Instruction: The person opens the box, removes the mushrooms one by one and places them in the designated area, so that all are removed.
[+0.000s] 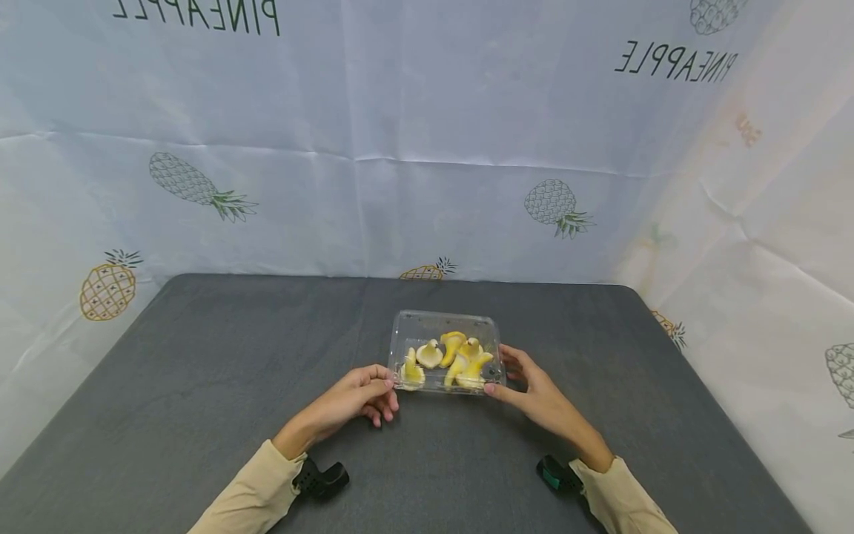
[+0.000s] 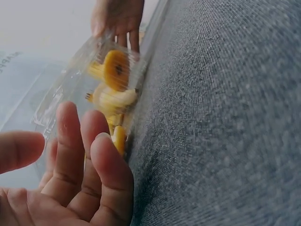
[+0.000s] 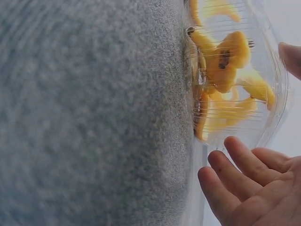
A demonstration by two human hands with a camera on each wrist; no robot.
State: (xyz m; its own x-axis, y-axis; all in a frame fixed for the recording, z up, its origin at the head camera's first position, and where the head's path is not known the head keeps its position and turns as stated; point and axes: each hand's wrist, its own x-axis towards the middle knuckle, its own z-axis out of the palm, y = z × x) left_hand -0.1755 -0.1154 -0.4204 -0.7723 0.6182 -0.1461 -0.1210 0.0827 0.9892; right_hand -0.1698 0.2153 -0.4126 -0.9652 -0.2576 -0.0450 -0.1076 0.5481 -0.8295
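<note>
A clear plastic box (image 1: pixel 422 324) lies on the dark table, with several yellow mushrooms (image 1: pixel 429 354) inside. At its front left corner is my left hand (image 1: pixel 356 400), thumb tip right at the rim and fingers loosely bent below it. My left fingers (image 2: pixel 69 132) stand apart from the thumb in the left wrist view. My right hand (image 1: pixel 540 393) is at the right end, its thumb by the front corner and its fingers along the side. In the right wrist view, the right fingers (image 3: pixel 237 174) extend close to the box's ribbed wall.
The grey cloth-covered table (image 1: pixel 200 386) reaches back to a pale curtain (image 1: pixel 427 96) printed with pineapples. Curtain fabric also hangs along both sides. A black wrist device (image 1: pixel 322 479) is on my left sleeve, and a similar device (image 1: pixel 557 475) is on my right.
</note>
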